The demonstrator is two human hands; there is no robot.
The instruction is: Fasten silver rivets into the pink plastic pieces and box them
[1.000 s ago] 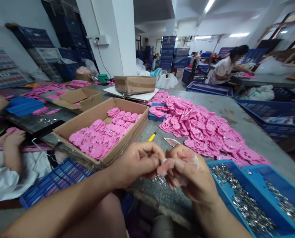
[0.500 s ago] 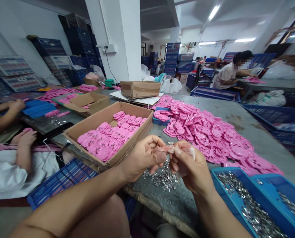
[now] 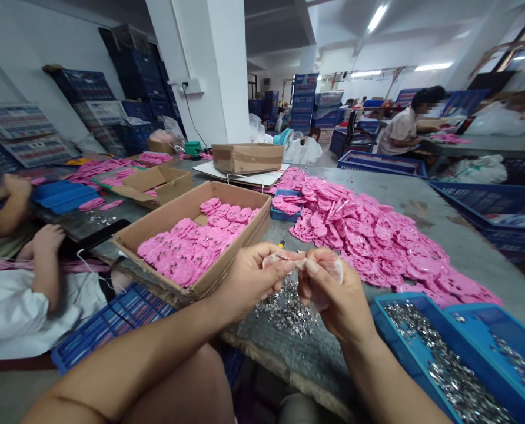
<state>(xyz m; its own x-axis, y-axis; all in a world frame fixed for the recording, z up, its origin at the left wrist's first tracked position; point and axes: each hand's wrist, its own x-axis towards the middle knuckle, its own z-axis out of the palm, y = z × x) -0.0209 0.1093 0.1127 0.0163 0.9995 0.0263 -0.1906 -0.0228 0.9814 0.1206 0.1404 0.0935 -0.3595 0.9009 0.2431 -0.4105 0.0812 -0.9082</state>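
My left hand [image 3: 256,274] and my right hand [image 3: 333,285] meet above the table. Both pinch a thin, see-through crumpled film [image 3: 298,259], which looks like soft plastic and stretches between the fingertips. Part of it bunches up in the right hand, and its exact kind is unclear. Under the hands lies a heap of small shiny metal pieces [image 3: 295,321]. Left of my hands stands a cardboard box [image 3: 227,268] holding rows of pink flower-shaped pieces [image 3: 178,250] with small dark fittings. On the right spreads a large pile of pink pieces [image 3: 377,235].
Two blue trays [image 3: 379,312] with metal parts stand at the right front. A small blue basket [image 3: 282,215] and another carton [image 3: 245,159] are farther back. Beside me at left sits a co-worker [image 3: 46,253]; another person [image 3: 404,129] works at the far right.
My left hand has shifted its grip, and more of the film now shows over its fingers. The co-worker at left has moved their hands. The camera has turned slightly.
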